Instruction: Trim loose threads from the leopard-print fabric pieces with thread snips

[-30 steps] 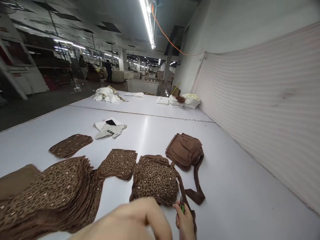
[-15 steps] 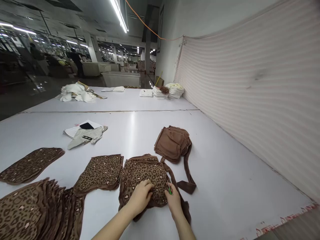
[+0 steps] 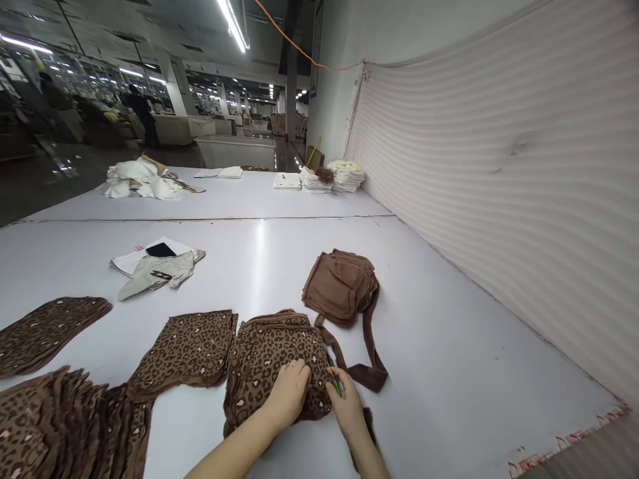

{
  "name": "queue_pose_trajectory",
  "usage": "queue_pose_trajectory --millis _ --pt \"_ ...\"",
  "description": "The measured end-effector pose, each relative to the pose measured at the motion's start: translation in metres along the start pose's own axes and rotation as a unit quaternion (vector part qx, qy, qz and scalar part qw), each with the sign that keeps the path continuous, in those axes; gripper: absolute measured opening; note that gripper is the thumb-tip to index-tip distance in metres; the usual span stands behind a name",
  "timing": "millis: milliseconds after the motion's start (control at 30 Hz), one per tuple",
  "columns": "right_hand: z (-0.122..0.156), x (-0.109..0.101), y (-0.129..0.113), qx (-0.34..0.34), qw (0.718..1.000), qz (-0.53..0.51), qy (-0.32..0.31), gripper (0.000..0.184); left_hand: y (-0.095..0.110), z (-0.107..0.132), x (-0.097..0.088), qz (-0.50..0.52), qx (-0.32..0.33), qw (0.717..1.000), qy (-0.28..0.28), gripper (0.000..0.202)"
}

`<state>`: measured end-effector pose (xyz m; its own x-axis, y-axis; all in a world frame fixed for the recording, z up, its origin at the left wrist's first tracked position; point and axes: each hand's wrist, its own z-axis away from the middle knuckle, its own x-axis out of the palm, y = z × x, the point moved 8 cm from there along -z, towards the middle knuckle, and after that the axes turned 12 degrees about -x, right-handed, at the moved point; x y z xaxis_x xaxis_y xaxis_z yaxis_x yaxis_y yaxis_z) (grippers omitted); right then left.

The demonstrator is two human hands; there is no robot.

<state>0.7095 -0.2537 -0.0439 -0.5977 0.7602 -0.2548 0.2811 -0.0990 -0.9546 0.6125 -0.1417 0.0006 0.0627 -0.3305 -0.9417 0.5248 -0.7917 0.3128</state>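
My left hand [image 3: 289, 394] lies on a stack of leopard-print fabric pieces [image 3: 272, 352], fingers curled and pressing its near right corner. Beside it, my right hand [image 3: 348, 407] is closed on a small green-handled tool [image 3: 337, 386], probably thread snips, with its tip at the stack's right edge. A brown strap [image 3: 370, 352] runs past my right hand. Just beyond lies a stack of plain brown fabric pieces [image 3: 341, 286].
More leopard-print pieces lie to the left: a single stack [image 3: 190, 347], a large fanned pile [image 3: 64, 422] and another piece [image 3: 44, 329]. Papers, a dark phone and grey cloth [image 3: 154, 263] sit further back. White fabric heaps [image 3: 137, 179] and folded stacks [image 3: 332, 176] are far off. A striped wall [image 3: 499, 199] is right.
The view dropped and swung left, bringing both hands further into the picture. My left hand moved forward onto the leopard-print stack; my right hand still holds the green tool at its right edge.
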Motion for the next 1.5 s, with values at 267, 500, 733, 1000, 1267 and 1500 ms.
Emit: queue_pose_trajectory --millis 267,500,733,1000,1267,1500 --pt "-0.006 0.016 -0.019 -0.053 0.994 0.081 -0.054 0.017 0.001 0.008 -0.013 0.032 0.003 0.999 0.017 0.023" --pt "-0.006 0.011 -0.036 -0.109 0.981 0.142 -0.077 0.018 -0.009 0.007 -0.017 0.082 -0.027 0.996 0.027 0.015" --pt "-0.001 0.011 -0.036 -0.108 0.969 0.205 -0.084 0.017 -0.010 0.001 -0.010 0.086 -0.027 0.996 0.019 0.015" --pt "-0.003 0.009 -0.034 -0.109 0.985 0.129 -0.031 0.017 -0.006 0.005 -0.015 0.105 -0.018 0.994 0.035 0.024" --pt "-0.009 0.013 -0.037 -0.098 0.990 0.103 -0.024 0.020 0.000 0.001 -0.027 0.117 -0.011 0.991 0.058 0.020" --pt "-0.008 0.009 -0.033 -0.093 0.994 0.050 -0.010 0.030 -0.004 -0.003 -0.037 0.147 -0.013 0.987 0.063 0.021"
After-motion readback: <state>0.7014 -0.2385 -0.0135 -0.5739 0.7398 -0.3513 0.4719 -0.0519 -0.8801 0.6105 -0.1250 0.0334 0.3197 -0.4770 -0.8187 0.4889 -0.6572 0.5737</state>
